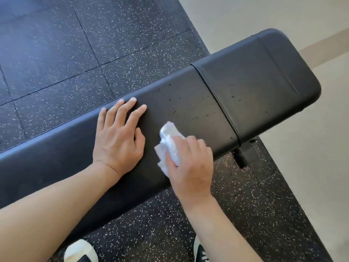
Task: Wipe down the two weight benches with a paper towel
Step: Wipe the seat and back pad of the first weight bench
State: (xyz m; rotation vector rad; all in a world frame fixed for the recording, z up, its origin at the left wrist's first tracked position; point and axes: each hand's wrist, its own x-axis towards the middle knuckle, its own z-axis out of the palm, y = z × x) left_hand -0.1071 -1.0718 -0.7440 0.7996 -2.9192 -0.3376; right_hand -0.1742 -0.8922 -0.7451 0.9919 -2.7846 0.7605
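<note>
Speckled rubber floor tiles (56, 53) and a pale wall (264, 16) frame a black padded weight bench (188, 91) running diagonally across the view. Crumpled white paper towel (169, 140) lies on the bench top near its front edge, bunched under the right hand (188, 163), whose fingers curl over the wad and press it against the vinyl. Being light, soft and easily torn, the towel is best held as a compact wad under the palm and fingers rather than by a loose corner. Left hand (119, 133) rests flat on the pad just beside the towel, fingers straight and spread, holding nothing. Dark specks dot the upholstery beyond the towel and on the separate end pad (255, 76), past the seam. Shoes (81, 250) appear at the lower edge.
</note>
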